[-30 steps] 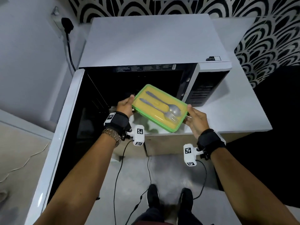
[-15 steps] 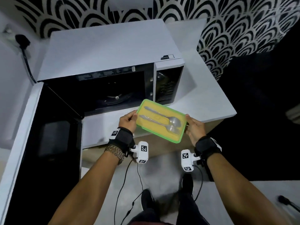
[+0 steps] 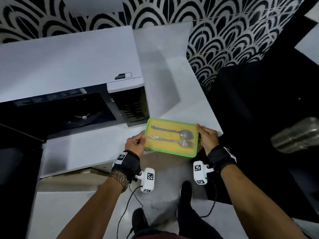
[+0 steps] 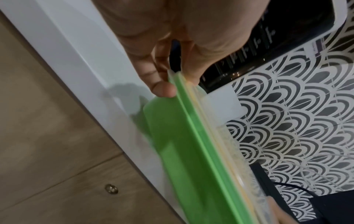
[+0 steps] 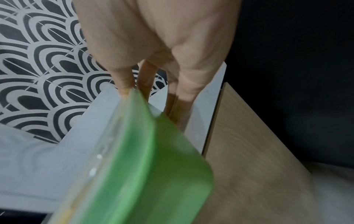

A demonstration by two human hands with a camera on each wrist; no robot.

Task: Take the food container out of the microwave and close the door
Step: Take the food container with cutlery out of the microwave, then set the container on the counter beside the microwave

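Observation:
A green food container (image 3: 170, 137) with a clear lid, a spoon and a fork lying under it, hangs over the front right edge of the white counter (image 3: 188, 94). My left hand (image 3: 136, 145) grips its left end and my right hand (image 3: 206, 138) grips its right end. In the left wrist view my thumb and fingers pinch the green container's rim (image 4: 184, 115). In the right wrist view my fingers hold the container's (image 5: 145, 166) other end. The white microwave (image 3: 69, 66) stands to the left with its cavity (image 3: 69, 112) exposed. Its dark door (image 3: 15, 169) is swung open at the far left.
A black-and-white patterned tile wall (image 3: 224, 31) rises behind the counter. Right of the counter lies a dark area with a shiny metal object (image 3: 296, 137). Below are my feet (image 3: 185, 192), trailing cables and a wooden cabinet front (image 4: 47, 136).
Both hands have carried the container out of the microwave opening and to the right, to the counter's front right edge. The view has turned right too, so the microwave now sits further left.

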